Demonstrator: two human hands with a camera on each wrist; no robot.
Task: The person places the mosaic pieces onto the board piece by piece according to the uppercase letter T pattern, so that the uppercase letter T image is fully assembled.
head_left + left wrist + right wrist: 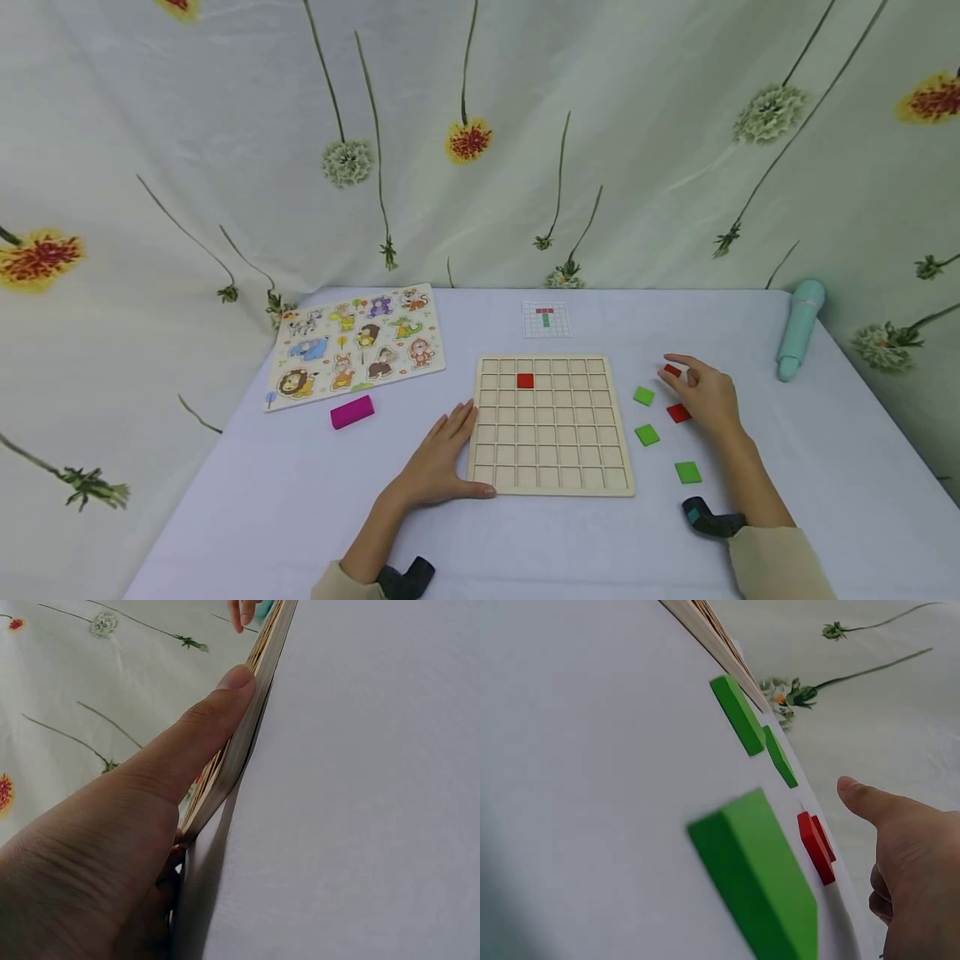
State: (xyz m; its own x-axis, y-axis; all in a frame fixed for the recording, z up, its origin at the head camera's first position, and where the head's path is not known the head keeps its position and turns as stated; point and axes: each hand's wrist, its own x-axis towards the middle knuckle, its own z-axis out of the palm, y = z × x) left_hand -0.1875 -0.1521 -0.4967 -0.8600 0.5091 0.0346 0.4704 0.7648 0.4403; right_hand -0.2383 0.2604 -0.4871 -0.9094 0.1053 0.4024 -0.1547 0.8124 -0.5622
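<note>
My left hand [438, 468] lies against the near left corner of a wooden grid board [556, 433], fingers along its left side and thumb at the near edge. One red square tile [525, 381] sits in a cell of the grid's top row. To the right of the board, my right hand [707, 398] hovers with thumb and forefinger apart around a far red tile [672, 370]. A nearer red tile [679, 413] lies by the palm. In the right wrist view, both red tiles rest on the table, apart from the thumb [859, 799].
Green tiles [687, 472] lie between board and right forearm. A small pattern card [546, 320] with a red and green T is behind the board. At the left are an animal puzzle board [356, 346] and a magenta block [352, 412]; a teal cylinder [800, 329] lies far right.
</note>
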